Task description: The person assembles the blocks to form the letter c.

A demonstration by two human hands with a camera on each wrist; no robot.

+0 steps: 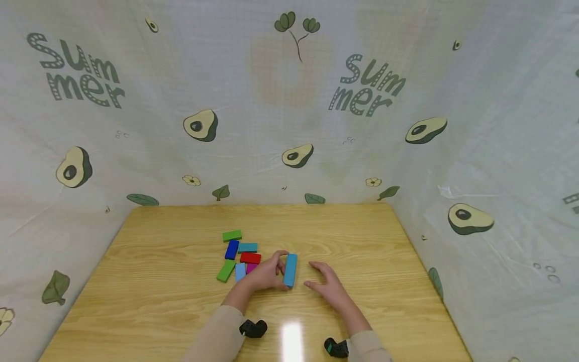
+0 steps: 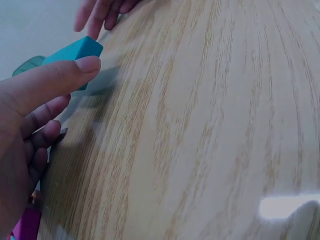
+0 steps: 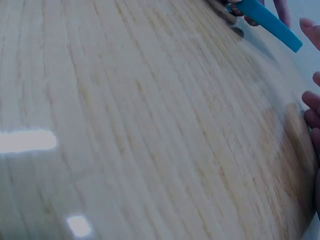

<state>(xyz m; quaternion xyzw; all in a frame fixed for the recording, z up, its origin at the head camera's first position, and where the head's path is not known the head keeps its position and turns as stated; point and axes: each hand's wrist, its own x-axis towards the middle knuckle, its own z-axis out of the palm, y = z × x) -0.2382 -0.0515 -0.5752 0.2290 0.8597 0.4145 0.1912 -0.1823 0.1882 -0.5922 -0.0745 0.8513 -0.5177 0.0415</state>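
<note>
In the head view my left hand (image 1: 267, 275) holds a light-blue rectangular block (image 1: 290, 270) lengthwise, its thumb at the near end and its fingers at the far end. The left wrist view has the thumb (image 2: 50, 80) lying along this blue block (image 2: 90, 46), with the lower fingers curled beneath. To the right of the block, my right hand (image 1: 329, 287) faces it with thumb and fingers spread apart, holding nothing. A gap separates the right fingertips (image 3: 310, 100) from the blue block (image 3: 272, 25) in the right wrist view.
Left of my left hand, several coloured blocks lie loosely on the wooden table (image 1: 172, 301): green (image 1: 232, 235), dark blue (image 1: 232, 249), red (image 1: 251, 258) and light blue (image 1: 240, 272) among them. My left hand partly covers a magenta block (image 1: 251, 268). Printed fabric (image 1: 289, 115) surrounds the table.
</note>
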